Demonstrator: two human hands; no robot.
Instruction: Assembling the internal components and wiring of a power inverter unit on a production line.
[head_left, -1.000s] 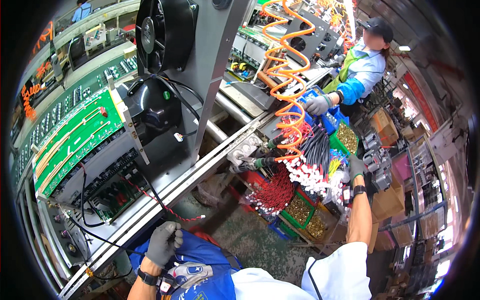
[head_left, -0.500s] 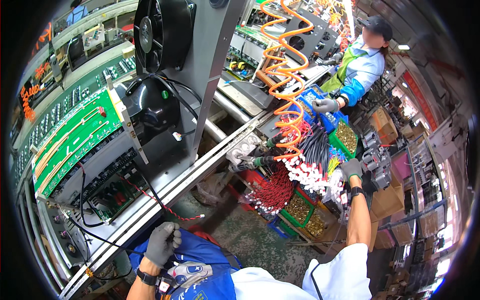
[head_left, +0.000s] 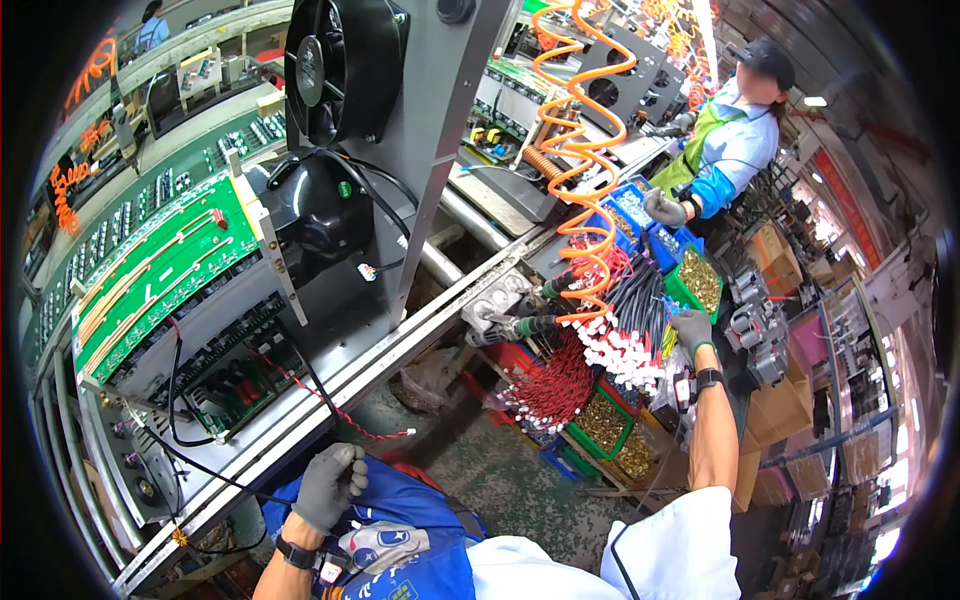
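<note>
My left hand (head_left: 330,488), in a grey glove, is held with curled fingers in front of the blue apron (head_left: 425,525), near the bench edge; nothing shows in it. At the right, my gloved right hand (head_left: 692,330) reaches over the wire bundles, its fingers drawn together beside yellow-green wires (head_left: 669,343). A small blue piece shows at those fingertips; what they grip is not clear. Black cables (head_left: 640,298), white connectors (head_left: 620,352) and red-black wires (head_left: 552,385) lie to the left of this hand.
On the left bench stand a green circuit board (head_left: 160,275) and a grey metal panel with a black fan (head_left: 335,75). An orange coiled hose (head_left: 590,170) hangs over power drivers (head_left: 520,325). A co-worker (head_left: 735,140) stands beyond blue and green screw bins (head_left: 700,280).
My right hand has moved slightly up and left, toward the yellow-green wires, and its fingers have drawn in. My left hand keeps its curled pose. The view has shifted slightly.
</note>
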